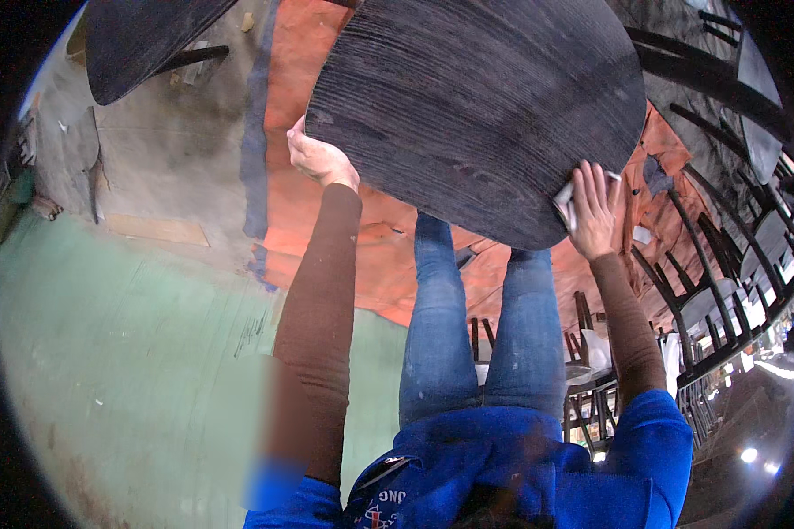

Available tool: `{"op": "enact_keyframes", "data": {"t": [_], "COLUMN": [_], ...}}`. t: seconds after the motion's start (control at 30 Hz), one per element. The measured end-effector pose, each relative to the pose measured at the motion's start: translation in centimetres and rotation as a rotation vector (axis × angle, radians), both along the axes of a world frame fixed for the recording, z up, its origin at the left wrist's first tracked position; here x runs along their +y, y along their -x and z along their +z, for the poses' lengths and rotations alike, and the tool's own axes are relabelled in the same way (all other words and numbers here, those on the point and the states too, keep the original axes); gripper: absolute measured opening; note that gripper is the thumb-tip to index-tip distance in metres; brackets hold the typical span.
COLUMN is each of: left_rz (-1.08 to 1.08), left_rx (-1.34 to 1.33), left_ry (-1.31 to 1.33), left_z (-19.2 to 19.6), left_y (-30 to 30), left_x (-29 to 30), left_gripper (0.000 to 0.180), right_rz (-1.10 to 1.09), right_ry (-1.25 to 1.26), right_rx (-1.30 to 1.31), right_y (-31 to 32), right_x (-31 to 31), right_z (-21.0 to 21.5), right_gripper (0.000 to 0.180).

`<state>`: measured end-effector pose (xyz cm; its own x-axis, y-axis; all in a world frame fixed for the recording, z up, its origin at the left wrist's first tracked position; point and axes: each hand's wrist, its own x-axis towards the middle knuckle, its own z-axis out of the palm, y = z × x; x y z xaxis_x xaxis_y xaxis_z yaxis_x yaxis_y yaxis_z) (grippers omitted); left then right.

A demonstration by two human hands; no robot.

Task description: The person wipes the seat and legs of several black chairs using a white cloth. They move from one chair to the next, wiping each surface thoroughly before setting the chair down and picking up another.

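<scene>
A large rounded dark wood-grain board (476,115), shaped like a chair seat, lies in front of my legs. My left hand (324,161) grips its left edge, with part of the fingers hidden at the rim. At the lower right edge my right hand (595,210) lies over a pale folded pad or cloth (566,204). Its fingers press that pad against the board's rim. Whether the pad is sandpaper or cloth I cannot tell.
An orange-red sheet (370,256) covers the ground beneath the board. Several dark chair frames (723,238) crowd the right side. Another dark rounded panel (141,44) stands at the upper left. Green flooring (150,370) spreads at the lower left.
</scene>
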<state>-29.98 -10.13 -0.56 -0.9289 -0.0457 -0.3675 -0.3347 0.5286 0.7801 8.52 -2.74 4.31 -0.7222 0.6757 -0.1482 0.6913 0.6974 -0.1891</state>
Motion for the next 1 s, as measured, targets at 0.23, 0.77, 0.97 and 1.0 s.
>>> {"op": "enact_keyframes", "data": {"t": [0.23, 0.77, 0.97, 1.0], "left_rz": [-0.057, -0.015, -0.052, -0.052], "left_rx": [0.027, 0.007, 0.016, 0.023], "left_ry": [0.065, 0.067, 0.066, 0.078], "left_z": [-0.1, 0.2, -0.4, -0.5], "left_y": [0.1, -0.1, 0.1, 0.1], "left_x": [-0.2, 0.2, -0.3, -0.3], "left_gripper": [0.054, 0.055, 0.055, 0.055], "right_rz": [0.08, -0.005, 0.064, 0.129], "right_ry": [0.184, 0.068, 0.173, 0.173], "right_rx": [0.305, 0.082, 0.211, 0.216], "right_y": [18.8, 2.9, 13.2, 17.9], "right_x": [2.9, 3.8, 6.4, 7.0], "right_z": [-3.6, -0.1, -2.4, -3.2], "right_gripper": [0.071, 0.076, 0.08, 0.081]}}
